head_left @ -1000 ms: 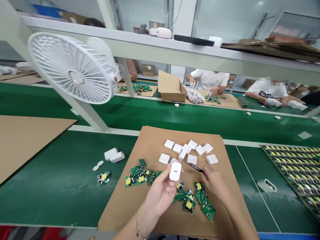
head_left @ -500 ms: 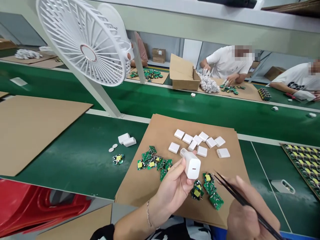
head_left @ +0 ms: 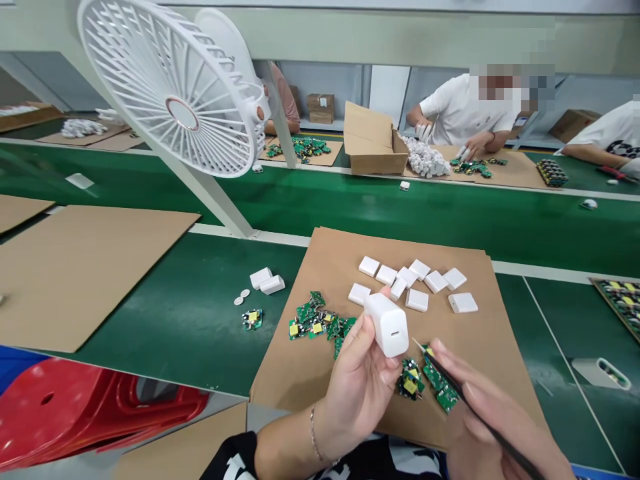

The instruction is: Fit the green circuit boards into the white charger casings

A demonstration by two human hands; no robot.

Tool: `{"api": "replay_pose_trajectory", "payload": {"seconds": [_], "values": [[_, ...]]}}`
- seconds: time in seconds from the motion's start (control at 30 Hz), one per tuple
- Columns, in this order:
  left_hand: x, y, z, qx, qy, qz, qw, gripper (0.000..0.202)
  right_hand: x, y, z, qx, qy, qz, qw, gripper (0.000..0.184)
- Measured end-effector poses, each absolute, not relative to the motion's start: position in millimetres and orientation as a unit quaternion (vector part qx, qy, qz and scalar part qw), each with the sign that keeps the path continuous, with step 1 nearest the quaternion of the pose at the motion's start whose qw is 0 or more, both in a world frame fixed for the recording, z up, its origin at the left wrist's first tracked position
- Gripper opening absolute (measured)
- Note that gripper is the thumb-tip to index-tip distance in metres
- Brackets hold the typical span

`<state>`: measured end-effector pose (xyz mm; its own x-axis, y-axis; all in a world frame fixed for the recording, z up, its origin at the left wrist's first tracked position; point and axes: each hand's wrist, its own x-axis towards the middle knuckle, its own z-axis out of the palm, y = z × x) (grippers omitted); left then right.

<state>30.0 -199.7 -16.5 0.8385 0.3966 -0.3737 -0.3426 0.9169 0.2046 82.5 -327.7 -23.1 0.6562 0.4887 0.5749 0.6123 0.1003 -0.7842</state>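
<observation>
My left hand (head_left: 363, 387) grips a white charger housing (head_left: 387, 325), its port face turned toward me, above a brown cardboard sheet (head_left: 320, 267). My right hand (head_left: 493, 417) pinches black tweezers (head_left: 453, 385) whose tips point up-left toward the housing, a short gap away. Green circuit boards (head_left: 320, 323) lie in a loose pile left of the housing, and two more boards (head_left: 440, 393) lie under the tweezers. Several flat white covers (head_left: 415, 283) are scattered at the back of the sheet.
A white fan (head_left: 175, 87) on a slanted post stands at the left. Two white housings (head_left: 267, 280) and a lone board (head_left: 251, 319) lie on the green belt. Another cardboard sheet (head_left: 75, 267) lies left; red stools (head_left: 75, 413) below. Other people work across the belt by a cardboard box (head_left: 373, 143).
The view tilted down and shifted. My left hand raised and turned the housing toward me. My right hand lifted off the sheet and brought the tweezers' tips close to the housing.
</observation>
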Motion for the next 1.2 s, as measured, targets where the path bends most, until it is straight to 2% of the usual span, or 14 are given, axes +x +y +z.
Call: {"api": "replay_pose_trajectory", "payload": {"seconds": [0.17,0.33,0.47,0.6,0.77,0.93,1.2], "values": [[32.5,-201.9,-13.8,0.077,0.208,0.191,0.956,0.053,83.0,-314.1,-22.6,-0.647,-0.442,-0.131,0.608,0.029],[34.0,-204.3,-16.2,0.103,0.194,0.197,0.955,0.063,86.7,-312.6,-21.9,-0.649,-0.466,-0.173,0.576,0.037],[36.4,-206.5,-18.2,0.123,0.195,0.22,0.948,0.071,94.2,-318.2,-15.5,-0.673,-0.51,-0.186,0.503,0.038],[38.3,-208.9,-21.2,0.146,0.205,0.258,0.933,0.075,97.0,-318.8,-11.1,-0.683,-0.544,-0.201,0.443,0.031],[41.4,-209.8,-25.6,0.189,0.237,0.312,0.9,0.068,90.3,-304.6,-16.4,-0.692,-0.513,-0.271,0.43,0.023],[47.4,-206.1,-26.4,0.299,0.255,0.378,0.838,0.065,95.7,-284.5,-18.7,-0.661,-0.537,-0.373,0.369,0.007],[50.2,-195.3,-43.8,0.404,0.262,0.416,0.771,0.051,104.2,-262.6,-27.9,-0.607,-0.529,-0.435,0.403,0.013]]}}
